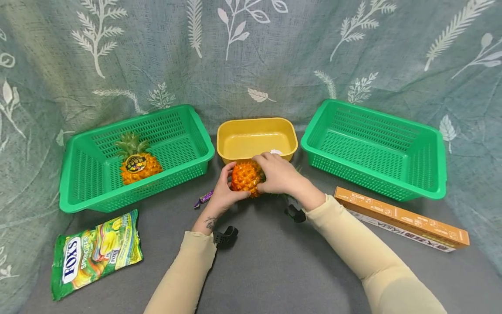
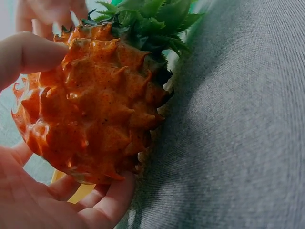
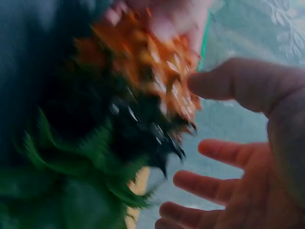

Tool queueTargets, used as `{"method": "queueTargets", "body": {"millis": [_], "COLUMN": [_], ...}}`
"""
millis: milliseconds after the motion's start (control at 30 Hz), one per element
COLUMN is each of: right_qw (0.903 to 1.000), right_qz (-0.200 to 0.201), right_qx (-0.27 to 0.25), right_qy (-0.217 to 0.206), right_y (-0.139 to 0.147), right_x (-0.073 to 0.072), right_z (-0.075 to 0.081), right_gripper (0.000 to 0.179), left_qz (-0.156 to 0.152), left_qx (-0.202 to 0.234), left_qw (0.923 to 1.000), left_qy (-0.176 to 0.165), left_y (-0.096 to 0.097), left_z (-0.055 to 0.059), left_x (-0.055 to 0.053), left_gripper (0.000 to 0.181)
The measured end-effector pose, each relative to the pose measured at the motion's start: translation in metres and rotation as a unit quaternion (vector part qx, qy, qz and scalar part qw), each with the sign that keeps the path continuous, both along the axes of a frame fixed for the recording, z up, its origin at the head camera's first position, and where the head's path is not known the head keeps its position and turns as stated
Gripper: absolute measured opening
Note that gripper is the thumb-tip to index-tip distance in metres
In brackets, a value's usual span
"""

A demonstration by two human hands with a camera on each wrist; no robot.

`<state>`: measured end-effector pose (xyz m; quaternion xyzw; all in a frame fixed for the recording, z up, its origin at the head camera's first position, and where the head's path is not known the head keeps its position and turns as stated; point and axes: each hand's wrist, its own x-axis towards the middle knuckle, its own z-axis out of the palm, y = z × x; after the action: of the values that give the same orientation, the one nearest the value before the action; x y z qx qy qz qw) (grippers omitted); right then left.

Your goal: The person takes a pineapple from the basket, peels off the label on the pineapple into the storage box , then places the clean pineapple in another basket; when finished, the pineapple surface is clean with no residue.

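A small orange pineapple (image 1: 244, 176) with green leaves (image 2: 157, 19) lies on its side in front of the yellow bin. My left hand (image 1: 226, 192) holds its base end, thumb on one side and fingers curled under the other in the left wrist view. At the leafy end is my right hand (image 1: 279, 174). In the right wrist view its thumb (image 3: 224, 83) touches the fruit while the other fingers are spread, seemingly apart from it. Much of the crown is hidden behind the right hand in the head view.
A left green basket (image 1: 180, 174) holds another pineapple (image 1: 139, 165) with a black label. A right green basket (image 1: 364, 174) stands opposite. Between them is the yellow bin (image 1: 256, 121). A purple-wrapped sweet (image 1: 205, 197), a Fox's bag (image 1: 96, 253) and an orange pasta box (image 1: 404, 216) lie around.
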<state>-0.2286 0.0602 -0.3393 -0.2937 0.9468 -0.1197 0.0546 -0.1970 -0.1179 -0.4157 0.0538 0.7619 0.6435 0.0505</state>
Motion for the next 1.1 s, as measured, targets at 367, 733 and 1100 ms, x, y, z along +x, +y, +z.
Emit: {"method": "queueTargets", "body": {"millis": [367,733,1100], "right_qw": [0.9985,0.9963,0.9954], "right_qz": [0.031,-0.021,-0.022], "right_qx": [0.009,0.028,0.027], "right_qy": [0.045,0.078,0.089], "right_y": [-0.016,-0.03,-0.028], "right_x": [0.011,0.016,0.021], "right_z": [-0.026,-0.035,-0.038], "right_gripper": [0.101,0.089,0.089], "left_qz": [0.022,0.046,0.146], "left_qx": [0.039,0.06,0.062], "left_qw": [0.9987,0.9969,0.9873], "left_qy": [-0.025,-0.025,0.0], "left_y": [-0.003,-0.004,-0.017], "left_z": [0.004,0.009,0.02], "left_x": [0.007,0.009,0.016], "left_gripper": [0.051,0.046,0.048]}}
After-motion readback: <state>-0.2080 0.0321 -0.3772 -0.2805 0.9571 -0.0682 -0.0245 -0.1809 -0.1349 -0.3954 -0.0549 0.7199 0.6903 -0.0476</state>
